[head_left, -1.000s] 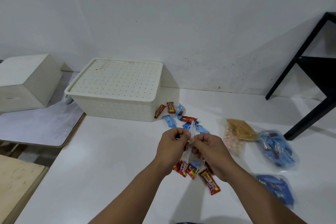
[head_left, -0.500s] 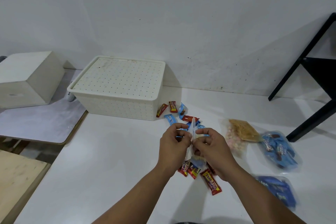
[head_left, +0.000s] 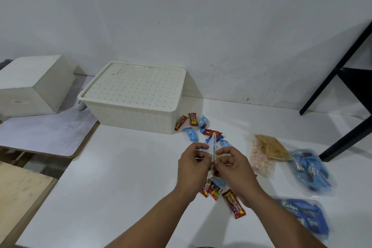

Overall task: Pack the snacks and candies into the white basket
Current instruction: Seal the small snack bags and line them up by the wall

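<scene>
Both hands pinch the top edge of a clear plastic bag point(head_left: 213, 143) held upright over the table, my left hand point(head_left: 194, 164) on its left side and my right hand point(head_left: 234, 167) on its right. Red candy bars point(head_left: 234, 204) show beneath the hands; whether they lie inside the bag is unclear. Loose red and blue candies point(head_left: 193, 127) are scattered beyond the hands. The white basket point(head_left: 128, 119) stands at the back left with its perforated lid point(head_left: 136, 84) on.
Right of my hands lie a bag of pink and tan snacks point(head_left: 265, 153) and two bags of blue candies point(head_left: 310, 167) point(head_left: 302, 215). A white box point(head_left: 34, 84) sits on a lower side table. A black frame point(head_left: 346, 90) stands at far right.
My hands have shifted slightly away from me while still pinching the bag's top; the view has tilted so everything sits a little lower.
</scene>
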